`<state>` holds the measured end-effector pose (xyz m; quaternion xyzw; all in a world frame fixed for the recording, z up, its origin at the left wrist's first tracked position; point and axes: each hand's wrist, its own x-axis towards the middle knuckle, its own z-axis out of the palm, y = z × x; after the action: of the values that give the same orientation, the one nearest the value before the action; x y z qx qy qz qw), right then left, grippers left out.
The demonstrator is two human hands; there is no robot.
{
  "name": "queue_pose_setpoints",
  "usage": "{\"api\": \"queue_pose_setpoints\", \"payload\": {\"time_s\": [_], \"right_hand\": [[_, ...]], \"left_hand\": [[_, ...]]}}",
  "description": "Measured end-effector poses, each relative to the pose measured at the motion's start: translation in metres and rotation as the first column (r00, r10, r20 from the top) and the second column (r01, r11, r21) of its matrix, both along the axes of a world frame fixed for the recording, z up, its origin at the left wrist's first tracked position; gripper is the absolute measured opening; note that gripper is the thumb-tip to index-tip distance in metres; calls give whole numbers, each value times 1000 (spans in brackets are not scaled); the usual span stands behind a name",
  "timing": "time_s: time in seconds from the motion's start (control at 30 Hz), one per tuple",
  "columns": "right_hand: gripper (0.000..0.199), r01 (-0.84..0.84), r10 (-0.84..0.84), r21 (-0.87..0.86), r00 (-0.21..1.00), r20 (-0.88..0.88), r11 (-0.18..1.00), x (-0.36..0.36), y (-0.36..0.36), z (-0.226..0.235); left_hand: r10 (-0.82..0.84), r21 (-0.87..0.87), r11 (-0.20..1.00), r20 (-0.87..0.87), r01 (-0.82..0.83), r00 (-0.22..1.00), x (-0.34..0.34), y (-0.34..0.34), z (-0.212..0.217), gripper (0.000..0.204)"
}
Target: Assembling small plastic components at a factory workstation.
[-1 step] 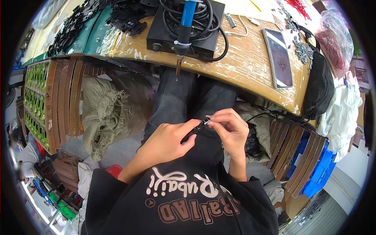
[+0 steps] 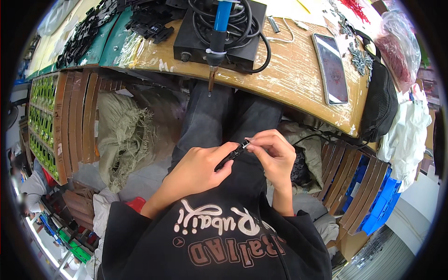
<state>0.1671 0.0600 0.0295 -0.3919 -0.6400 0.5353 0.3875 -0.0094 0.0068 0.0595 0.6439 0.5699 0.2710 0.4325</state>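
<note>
Over my lap, my left hand [image 2: 198, 167] is closed round a small black plastic part [image 2: 228, 158], gripping it between thumb and fingers. The part is slim and tilts up to the right, with a small pale metallic bit at its upper end. At that end my right hand [image 2: 274, 154] is pinched, thumb against forefinger; whatever lies between those fingertips is too small to name. Above my hands, a soldering iron [image 2: 219, 35] with a blue handle hangs tip down past the table edge, in front of a black box [image 2: 186, 39] with coiled black cable.
On the wooden table [image 2: 294, 63] lie a phone [image 2: 331, 70], small metal pieces [image 2: 360, 59] and a heap of black plastic parts [image 2: 151, 21]. A black bag [image 2: 380, 100] hangs at the right corner. Below stand a woven sack [image 2: 121, 135], stacked green trays [image 2: 43, 121] and blue trays [image 2: 377, 200].
</note>
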Motion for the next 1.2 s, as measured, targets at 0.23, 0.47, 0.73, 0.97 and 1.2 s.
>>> {"api": "queue_pose_setpoints", "payload": {"time_s": [0.23, 0.47, 0.73, 0.97, 1.2], "right_hand": [[13, 17, -26, 183, 999, 44, 983, -2, -3, -6], [12, 17, -17, 15, 999, -35, 1000, -3, -2, -2], [12, -113, 78, 172, 978, 195, 979, -7, 7, 9], [13, -209, 184, 161, 970, 159, 965, -7, 12, 7], [13, -260, 266, 200, 964, -1, 944, -20, 12, -11]], "left_hand": [[-19, 23, 1000, -37, 20, 999, 1, 1, 1, 27], [-21, 54, 998, -75, 25, 997, 2, 1, 4, 26], [-26, 81, 996, -73, 32, 997, -2, 0, -2, 29], [354, -580, 753, 754, 309, 553, -29, 8, -35, 39], [509, -234, 716, 821, 658, -261, -13, -11, -86, 35]]}}
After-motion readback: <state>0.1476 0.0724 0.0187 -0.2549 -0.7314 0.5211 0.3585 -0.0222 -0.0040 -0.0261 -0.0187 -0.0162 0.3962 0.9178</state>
